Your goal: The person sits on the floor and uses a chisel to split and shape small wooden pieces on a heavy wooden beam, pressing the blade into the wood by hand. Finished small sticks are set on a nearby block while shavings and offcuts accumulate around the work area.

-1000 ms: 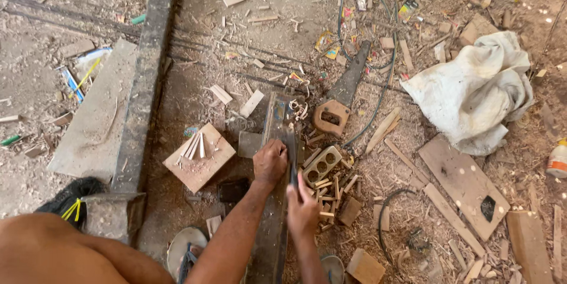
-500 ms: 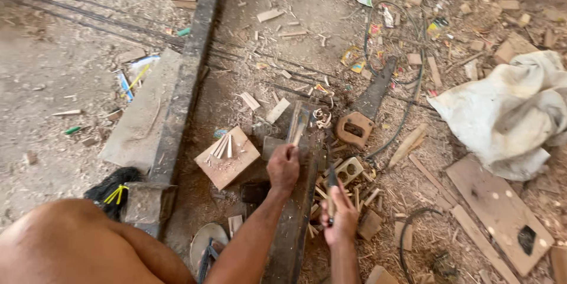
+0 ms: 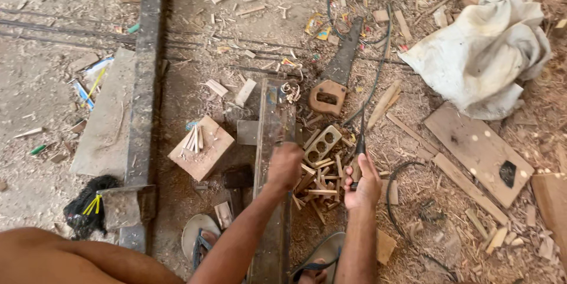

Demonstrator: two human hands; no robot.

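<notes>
On the dark plank [image 3: 273, 142], the left hand [image 3: 285, 166] is clenched; the right hand [image 3: 363, 180] grips a thin tool [image 3: 358, 151], best kept steady.

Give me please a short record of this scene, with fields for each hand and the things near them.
Left hand: pressed on the long dark plank, grip closed on something small
Right hand: grip closed around a slim dark tool, upright
Between the hands: pile of small wood offcuts
Beyond the plank: handsaw lying flat
Left of the plank: square wooden block with thin sticks on top
Far right: white cloth
</notes>
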